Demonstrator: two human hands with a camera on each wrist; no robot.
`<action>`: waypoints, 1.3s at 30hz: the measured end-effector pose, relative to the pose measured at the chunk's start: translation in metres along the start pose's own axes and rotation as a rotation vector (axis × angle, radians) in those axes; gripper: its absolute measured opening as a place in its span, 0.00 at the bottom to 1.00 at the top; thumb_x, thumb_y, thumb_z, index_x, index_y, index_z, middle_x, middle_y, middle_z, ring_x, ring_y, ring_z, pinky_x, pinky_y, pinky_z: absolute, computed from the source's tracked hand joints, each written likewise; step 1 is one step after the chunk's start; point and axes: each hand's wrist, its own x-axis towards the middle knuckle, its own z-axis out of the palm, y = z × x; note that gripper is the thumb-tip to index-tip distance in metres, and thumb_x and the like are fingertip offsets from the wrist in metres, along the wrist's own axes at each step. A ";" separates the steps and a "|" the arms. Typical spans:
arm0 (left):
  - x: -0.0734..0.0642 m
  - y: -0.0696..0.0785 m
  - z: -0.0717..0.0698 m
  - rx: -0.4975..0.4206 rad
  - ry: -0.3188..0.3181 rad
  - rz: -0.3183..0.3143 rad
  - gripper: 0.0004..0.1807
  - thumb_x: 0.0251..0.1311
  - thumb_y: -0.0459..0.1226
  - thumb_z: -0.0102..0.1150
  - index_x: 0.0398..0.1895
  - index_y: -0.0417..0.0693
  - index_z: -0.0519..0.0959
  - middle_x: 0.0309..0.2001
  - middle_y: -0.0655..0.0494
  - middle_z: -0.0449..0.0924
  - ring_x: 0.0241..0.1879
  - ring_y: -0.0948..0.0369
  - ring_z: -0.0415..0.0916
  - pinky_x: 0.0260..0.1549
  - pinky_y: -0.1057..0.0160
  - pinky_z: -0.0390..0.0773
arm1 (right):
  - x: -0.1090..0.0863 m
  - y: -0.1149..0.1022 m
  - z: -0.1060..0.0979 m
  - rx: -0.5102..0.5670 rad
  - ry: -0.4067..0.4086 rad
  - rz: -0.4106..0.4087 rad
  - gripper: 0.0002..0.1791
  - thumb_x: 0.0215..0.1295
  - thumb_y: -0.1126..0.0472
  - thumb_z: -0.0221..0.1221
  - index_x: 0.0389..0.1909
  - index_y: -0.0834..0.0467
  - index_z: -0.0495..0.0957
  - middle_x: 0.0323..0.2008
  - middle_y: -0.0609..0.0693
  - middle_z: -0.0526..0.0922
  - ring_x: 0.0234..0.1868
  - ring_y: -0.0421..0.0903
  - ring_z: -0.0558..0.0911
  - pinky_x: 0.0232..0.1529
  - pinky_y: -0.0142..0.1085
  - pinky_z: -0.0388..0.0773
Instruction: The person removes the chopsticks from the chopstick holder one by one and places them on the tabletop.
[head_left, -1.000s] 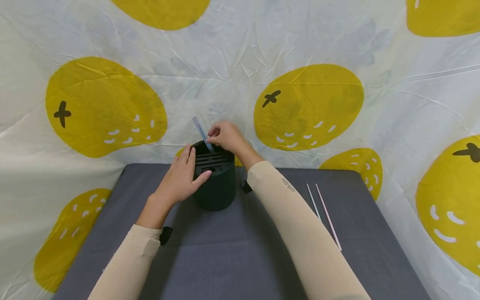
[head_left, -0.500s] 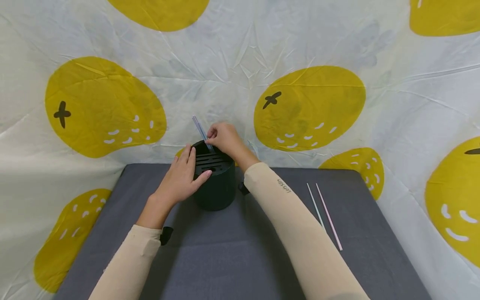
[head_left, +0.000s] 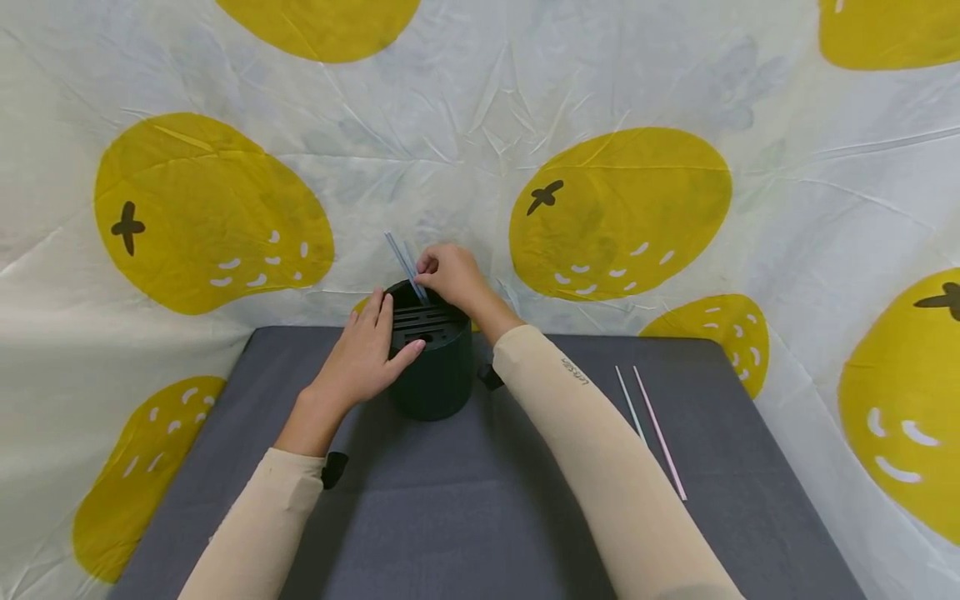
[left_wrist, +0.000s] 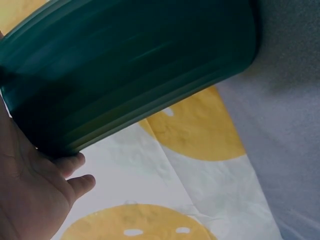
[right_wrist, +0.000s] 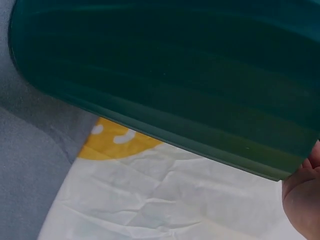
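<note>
In the head view a dark green round utensil holder [head_left: 432, 379] with a slotted black top [head_left: 420, 319] stands near the table's far edge. Several blue chopsticks [head_left: 402, 260] lean out of its rear opening, their lower ends hidden inside. My right hand [head_left: 453, 273] is above the holder's far rim, thumb and fingertips pinching one pale blue chopstick. My left hand [head_left: 358, 354] rests on the holder's left rim, its fingers straight and its thumb stretched along the front. Both wrist views show mostly the holder's green side [left_wrist: 135, 65], with part of each hand at its rim.
A pale green chopstick [head_left: 629, 402] and a pink chopstick [head_left: 660, 433] lie side by side at the right of the grey-covered table [head_left: 442, 517]. My right forearm partly covers the pale one. Behind the table hangs a white cloth [head_left: 450, 108] with yellow fruit prints.
The pale blue chopstick at my right fingers now stands slightly apart, to the right of the others. My left hand and the holder have stayed in place.
</note>
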 end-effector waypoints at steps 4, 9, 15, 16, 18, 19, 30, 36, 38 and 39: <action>0.000 0.000 0.001 0.002 0.005 0.005 0.57 0.71 0.72 0.34 0.83 0.36 0.41 0.84 0.40 0.33 0.83 0.42 0.39 0.78 0.34 0.45 | -0.003 0.001 -0.001 0.049 -0.002 0.001 0.08 0.72 0.56 0.66 0.41 0.57 0.83 0.43 0.52 0.86 0.44 0.47 0.83 0.48 0.39 0.82; -0.001 0.000 0.001 0.002 0.002 0.005 0.57 0.72 0.71 0.35 0.83 0.36 0.40 0.84 0.40 0.32 0.83 0.43 0.38 0.78 0.34 0.44 | -0.006 0.001 -0.002 0.105 0.014 0.001 0.08 0.72 0.56 0.65 0.43 0.57 0.83 0.43 0.51 0.86 0.45 0.47 0.83 0.48 0.40 0.82; -0.002 0.000 0.001 0.001 -0.001 0.003 0.56 0.72 0.71 0.35 0.83 0.36 0.40 0.84 0.41 0.32 0.83 0.43 0.37 0.78 0.34 0.45 | -0.010 0.003 -0.005 0.161 0.046 0.004 0.08 0.73 0.55 0.65 0.44 0.55 0.82 0.43 0.50 0.86 0.42 0.46 0.85 0.43 0.37 0.84; -0.002 0.000 0.001 0.002 0.001 0.003 0.56 0.72 0.71 0.35 0.83 0.36 0.40 0.84 0.41 0.32 0.83 0.43 0.37 0.77 0.34 0.46 | -0.011 0.003 -0.006 0.178 0.052 -0.001 0.08 0.73 0.56 0.64 0.44 0.56 0.82 0.43 0.51 0.86 0.42 0.46 0.86 0.43 0.37 0.84; -0.002 -0.001 0.001 0.006 0.003 0.002 0.56 0.72 0.71 0.35 0.83 0.35 0.41 0.84 0.41 0.32 0.83 0.43 0.37 0.77 0.34 0.46 | -0.012 0.003 -0.009 0.214 0.065 -0.017 0.08 0.73 0.56 0.65 0.44 0.56 0.81 0.43 0.51 0.86 0.42 0.46 0.86 0.43 0.36 0.85; -0.002 -0.001 0.001 0.008 0.003 0.002 0.56 0.72 0.71 0.35 0.83 0.35 0.41 0.84 0.40 0.32 0.83 0.43 0.38 0.77 0.33 0.46 | -0.012 0.003 -0.011 0.234 0.069 -0.025 0.08 0.73 0.57 0.64 0.44 0.57 0.81 0.43 0.52 0.86 0.42 0.46 0.86 0.44 0.36 0.85; -0.001 -0.001 0.001 -0.006 -0.006 -0.009 0.58 0.70 0.73 0.35 0.84 0.37 0.40 0.84 0.41 0.33 0.83 0.43 0.37 0.78 0.35 0.43 | -0.019 0.001 -0.038 0.476 0.210 -0.096 0.06 0.71 0.63 0.65 0.42 0.60 0.80 0.39 0.54 0.84 0.39 0.46 0.88 0.42 0.32 0.87; 0.000 0.000 0.000 -0.002 0.003 -0.007 0.57 0.71 0.72 0.35 0.84 0.36 0.41 0.84 0.40 0.33 0.83 0.42 0.38 0.78 0.35 0.44 | -0.020 0.002 -0.053 0.658 0.286 -0.121 0.06 0.70 0.67 0.65 0.43 0.66 0.79 0.39 0.56 0.81 0.41 0.50 0.89 0.44 0.36 0.88; 0.000 0.000 -0.001 0.002 0.000 -0.008 0.57 0.71 0.72 0.35 0.84 0.36 0.41 0.84 0.40 0.33 0.83 0.42 0.38 0.78 0.35 0.45 | -0.021 0.003 -0.059 0.693 0.311 -0.139 0.06 0.70 0.68 0.64 0.42 0.66 0.79 0.38 0.55 0.81 0.39 0.49 0.89 0.44 0.37 0.88; 0.000 0.001 -0.001 0.003 -0.002 -0.008 0.57 0.71 0.72 0.34 0.84 0.36 0.40 0.84 0.40 0.33 0.83 0.42 0.38 0.78 0.35 0.45 | -0.022 0.003 -0.062 0.710 0.324 -0.149 0.06 0.70 0.69 0.65 0.42 0.67 0.79 0.38 0.55 0.81 0.38 0.48 0.89 0.44 0.37 0.88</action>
